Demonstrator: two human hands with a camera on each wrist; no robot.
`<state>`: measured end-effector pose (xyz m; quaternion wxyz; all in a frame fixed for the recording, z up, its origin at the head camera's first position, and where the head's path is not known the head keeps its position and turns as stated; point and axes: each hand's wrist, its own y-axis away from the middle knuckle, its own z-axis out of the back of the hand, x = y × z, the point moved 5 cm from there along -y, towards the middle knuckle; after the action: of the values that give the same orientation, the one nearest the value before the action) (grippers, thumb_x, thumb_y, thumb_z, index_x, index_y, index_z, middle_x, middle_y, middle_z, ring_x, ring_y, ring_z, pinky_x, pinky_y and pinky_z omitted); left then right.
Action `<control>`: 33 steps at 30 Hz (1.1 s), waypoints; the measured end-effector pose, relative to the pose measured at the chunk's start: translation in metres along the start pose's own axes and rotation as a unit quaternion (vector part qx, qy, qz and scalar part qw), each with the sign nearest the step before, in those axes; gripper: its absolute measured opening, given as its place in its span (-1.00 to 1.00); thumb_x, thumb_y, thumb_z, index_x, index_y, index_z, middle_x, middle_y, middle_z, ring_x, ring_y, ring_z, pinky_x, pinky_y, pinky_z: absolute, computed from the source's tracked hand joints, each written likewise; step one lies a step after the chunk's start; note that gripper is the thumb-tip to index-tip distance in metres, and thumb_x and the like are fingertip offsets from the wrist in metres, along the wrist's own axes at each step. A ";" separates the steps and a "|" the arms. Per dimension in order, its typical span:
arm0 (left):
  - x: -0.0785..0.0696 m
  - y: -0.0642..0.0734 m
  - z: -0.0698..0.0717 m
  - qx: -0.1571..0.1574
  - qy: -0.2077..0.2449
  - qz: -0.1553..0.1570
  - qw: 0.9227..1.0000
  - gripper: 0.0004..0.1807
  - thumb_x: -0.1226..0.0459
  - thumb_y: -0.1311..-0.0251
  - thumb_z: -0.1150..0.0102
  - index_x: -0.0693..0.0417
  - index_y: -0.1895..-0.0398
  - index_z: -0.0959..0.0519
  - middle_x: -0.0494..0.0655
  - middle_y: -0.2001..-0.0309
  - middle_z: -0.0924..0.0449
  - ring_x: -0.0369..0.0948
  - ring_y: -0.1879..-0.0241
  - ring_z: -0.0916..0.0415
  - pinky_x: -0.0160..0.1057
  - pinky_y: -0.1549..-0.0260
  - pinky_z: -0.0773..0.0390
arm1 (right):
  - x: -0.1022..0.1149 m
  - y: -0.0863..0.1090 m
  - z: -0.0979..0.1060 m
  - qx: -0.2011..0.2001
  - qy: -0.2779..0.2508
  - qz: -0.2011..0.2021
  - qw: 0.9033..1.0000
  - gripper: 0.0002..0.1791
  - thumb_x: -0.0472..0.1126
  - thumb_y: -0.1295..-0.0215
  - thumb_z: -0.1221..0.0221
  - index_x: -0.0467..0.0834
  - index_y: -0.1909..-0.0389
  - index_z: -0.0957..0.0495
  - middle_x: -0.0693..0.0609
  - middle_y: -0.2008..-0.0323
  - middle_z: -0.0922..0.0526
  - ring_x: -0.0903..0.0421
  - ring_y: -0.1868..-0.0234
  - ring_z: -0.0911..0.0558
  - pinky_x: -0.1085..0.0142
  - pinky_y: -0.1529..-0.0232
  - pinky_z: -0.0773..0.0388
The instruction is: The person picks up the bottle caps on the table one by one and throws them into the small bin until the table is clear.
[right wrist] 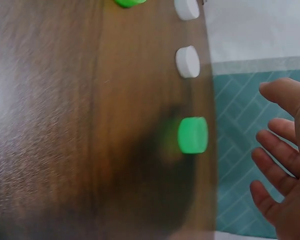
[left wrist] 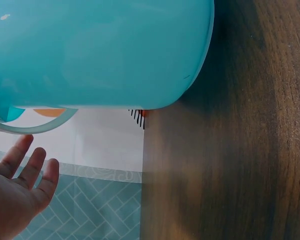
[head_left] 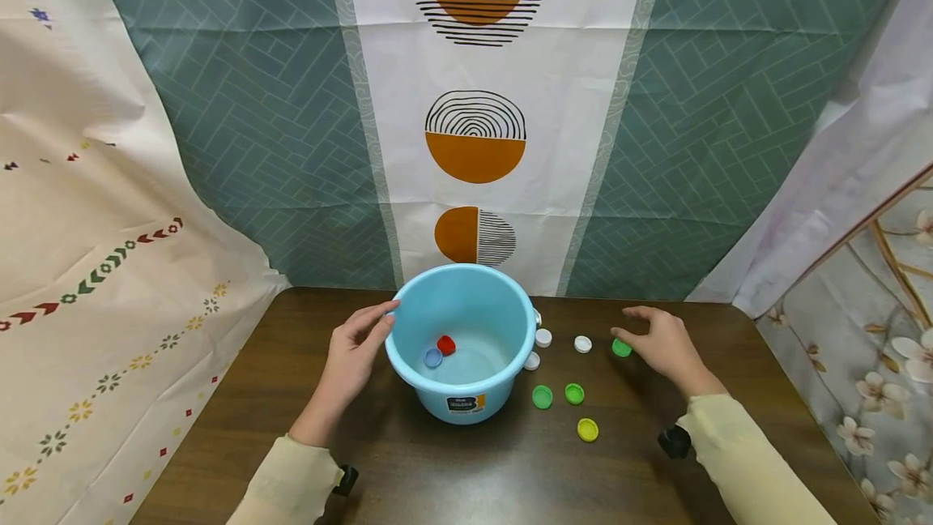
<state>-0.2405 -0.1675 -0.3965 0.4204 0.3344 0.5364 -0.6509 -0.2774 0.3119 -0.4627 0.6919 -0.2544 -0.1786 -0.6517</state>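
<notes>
A light blue bucket (head_left: 461, 403) stands on the table, with a red cap (head_left: 446, 345) and a blue cap (head_left: 433, 358) on its floor. At its left rim is my left hand (head_left: 351, 355), index finger and thumb reaching the edge. In the left wrist view its other fingers are spread loosely below the pale handle (left wrist: 40, 129), gripping nothing. My right hand (head_left: 666, 347) hovers over a green bottle cap (head_left: 621, 347), fingers parted. The right wrist view shows that cap (right wrist: 193, 135) on the tabletop, apart from the fingers.
Right of the bucket lie white caps (head_left: 582, 344), two more green caps (head_left: 542, 397) and a yellow cap (head_left: 587, 429). Behind the brown table (head_left: 437, 476) hangs a patterned curtain (head_left: 306, 144). Floral cloth (head_left: 875, 395) borders the right side.
</notes>
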 end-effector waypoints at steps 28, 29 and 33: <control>0.033 -0.002 0.003 0.002 -0.013 -0.008 1.000 -0.67 0.25 -0.38 -0.15 0.04 -0.17 -0.61 0.00 -0.14 -0.55 -0.10 -0.15 -0.47 -0.34 0.03 -0.53 | -0.036 0.006 -0.038 0.058 0.002 -0.031 0.998 -0.28 0.02 -0.10 -0.43 -0.39 -0.15 -0.50 -0.17 0.10 -0.62 -0.05 0.12 -0.58 -0.02 0.09 -0.56; 0.030 -0.002 0.003 0.002 -0.010 -0.009 1.000 -0.67 0.26 -0.38 -0.15 0.07 -0.17 -0.61 0.02 -0.13 -0.55 -0.09 -0.14 -0.47 -0.35 0.03 -0.53 | -0.037 0.005 -0.039 0.058 0.001 -0.031 0.998 -0.29 0.01 -0.10 -0.43 -0.39 -0.14 -0.50 -0.16 0.10 -0.62 -0.04 0.13 -0.58 -0.01 0.10 -0.56; 0.013 -0.002 0.002 0.002 0.001 -0.007 1.000 -0.67 0.31 -0.36 -0.16 0.21 -0.14 -0.60 0.11 -0.12 -0.55 -0.05 -0.13 -0.48 -0.35 0.04 -0.54 | -0.038 0.003 -0.040 0.058 0.003 -0.033 0.998 -0.32 0.01 -0.12 -0.42 -0.37 -0.13 -0.52 -0.16 0.11 -0.62 -0.03 0.15 -0.57 0.00 0.10 -0.56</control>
<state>-0.2473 -0.1719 -0.4069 0.4145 0.3321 0.5376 -0.6549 -0.2807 0.3191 -0.5176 0.6843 -0.2062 -0.2223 -0.6632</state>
